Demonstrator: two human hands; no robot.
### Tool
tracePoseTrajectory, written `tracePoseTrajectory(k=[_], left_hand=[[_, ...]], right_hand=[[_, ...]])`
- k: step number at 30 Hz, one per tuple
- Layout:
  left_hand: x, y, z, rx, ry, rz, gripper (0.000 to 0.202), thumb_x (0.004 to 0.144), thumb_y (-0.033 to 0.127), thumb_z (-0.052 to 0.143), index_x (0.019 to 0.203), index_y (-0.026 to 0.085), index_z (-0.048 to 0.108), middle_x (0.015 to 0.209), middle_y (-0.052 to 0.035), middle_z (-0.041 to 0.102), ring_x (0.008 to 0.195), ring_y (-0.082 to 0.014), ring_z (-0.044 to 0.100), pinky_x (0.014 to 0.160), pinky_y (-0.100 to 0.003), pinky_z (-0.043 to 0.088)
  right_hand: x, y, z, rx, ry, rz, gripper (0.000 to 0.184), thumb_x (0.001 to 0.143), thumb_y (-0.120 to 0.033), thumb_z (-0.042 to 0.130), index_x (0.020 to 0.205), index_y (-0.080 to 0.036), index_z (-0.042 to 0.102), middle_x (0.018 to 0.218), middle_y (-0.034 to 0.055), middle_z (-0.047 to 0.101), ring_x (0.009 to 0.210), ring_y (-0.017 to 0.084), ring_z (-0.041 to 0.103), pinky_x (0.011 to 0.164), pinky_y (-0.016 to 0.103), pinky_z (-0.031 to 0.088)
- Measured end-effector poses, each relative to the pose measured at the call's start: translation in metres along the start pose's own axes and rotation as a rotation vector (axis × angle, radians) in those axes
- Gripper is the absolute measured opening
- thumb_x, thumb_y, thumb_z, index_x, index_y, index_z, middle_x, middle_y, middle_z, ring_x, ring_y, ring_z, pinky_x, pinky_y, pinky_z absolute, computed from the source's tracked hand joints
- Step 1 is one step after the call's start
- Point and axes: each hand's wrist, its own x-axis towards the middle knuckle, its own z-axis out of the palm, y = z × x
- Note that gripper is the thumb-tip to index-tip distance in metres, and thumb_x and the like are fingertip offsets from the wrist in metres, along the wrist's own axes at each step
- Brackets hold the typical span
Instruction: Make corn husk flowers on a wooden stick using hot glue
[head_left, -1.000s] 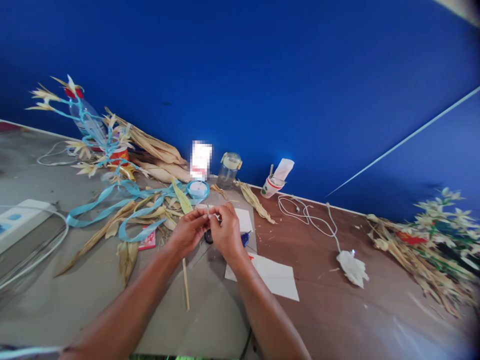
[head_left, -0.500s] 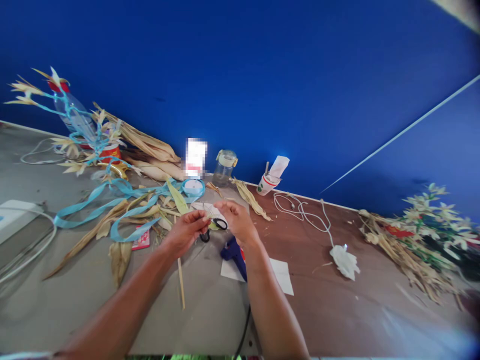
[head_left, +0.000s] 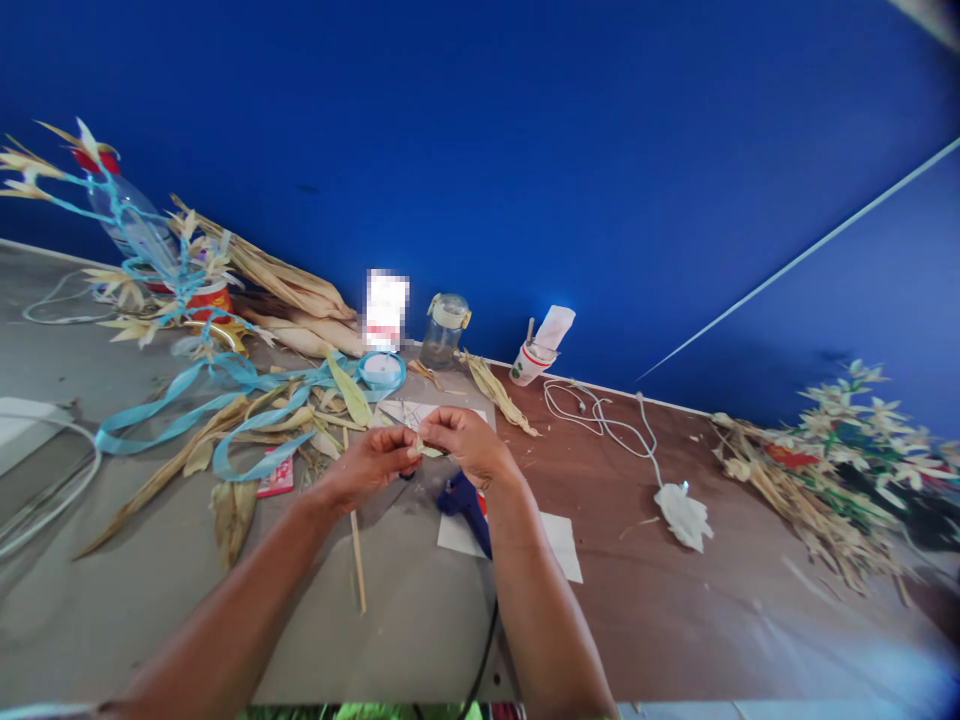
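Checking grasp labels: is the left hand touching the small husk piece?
Touching. The head view shows the left hand pinching one end of the husk piece, while the right hand pinches the other end.

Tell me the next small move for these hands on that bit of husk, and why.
Probably let the left hand alone hold the husk piece and drop the right hand to the blue glue gun. Both hands pinch the piece between them, and the gun lies just under the right wrist.
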Motion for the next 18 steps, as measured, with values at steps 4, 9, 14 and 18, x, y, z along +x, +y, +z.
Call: tracePoseTrajectory(k=[4,9,14,18], left_hand=[[-0.0007,0.0005,-0.0019,0.015,-0.034,-0.018,0.021,0.062,0.026,0.075,0.069,0.012,0.062,0.059,0.0015,0.052,0.056,-0.0075,0.045,0.053,-0.020,0.032],[-0.0019,0.0022,-0.0010,0.047,-0.052,-0.028,0.021,0.062,0.028,0.075,0.070,0.012,0.062,0.058,0.0017,0.051,0.055,-0.0075,0.044,0.053,-0.021,0.031],[-0.0019,0.0019,-0.0021,0.025,-0.055,-0.009,0.019,0.064,0.028,0.073,0.069,0.013,0.062,0.057,0.0018,0.051,0.054,-0.0077,0.043,0.053,-0.021,0.030],[0.0001,0.0029,0.0001,-0.052,0.022,0.057,0.019,0.063,0.026,0.074,0.070,0.013,0.062,0.060,0.0012,0.054,0.056,-0.0075,0.045,0.056,-0.021,0.033]], right_hand=[[-0.0019,-0.0018,0.0009,-0.120,0.019,-0.034,0.009,0.064,-0.023,0.063,0.063,-0.016,0.058,0.058,-0.0051,0.054,0.053,0.008,0.045,0.054,0.020,0.035],[-0.0019,-0.0025,0.0016,-0.219,0.025,-0.065,0.007,0.065,-0.021,0.061,0.063,-0.016,0.057,0.058,-0.0045,0.054,0.054,0.009,0.047,0.054,0.021,0.036],[-0.0006,-0.0032,0.0020,-0.056,0.041,-0.041,0.011,0.065,-0.025,0.062,0.070,-0.017,0.056,0.061,-0.0048,0.054,0.055,0.009,0.049,0.056,0.022,0.039],[-0.0041,-0.0084,-0.0009,-0.013,0.176,-0.119,0.013,0.068,-0.028,0.061,0.075,-0.018,0.057,0.062,-0.0050,0.051,0.055,0.009,0.047,0.056,0.022,0.039]])
